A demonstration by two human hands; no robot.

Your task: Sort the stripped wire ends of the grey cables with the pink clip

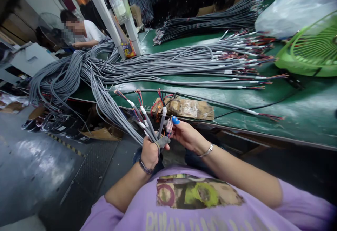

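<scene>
My left hand (150, 151) is closed in a fist around a bunch of grey cables (147, 120), whose white-sleeved ends with coloured wires fan upward. A grey cover sits on one finger of that hand. My right hand (185, 134), with a blue thumb nail, pinches the thin coloured wire ends (170, 126) of one cable just right of the bunch. Both hands are held close in front of my chest, below the edge of the green table (302, 115). The held cables trail up and left to the large grey pile.
A big heap of grey cables (147, 64) lies across the table and hangs over its left end. A brown taped tool (188, 108) lies at the table edge. A green fan (312, 48) and a plastic bag are at right. A person (81, 31) works at far left.
</scene>
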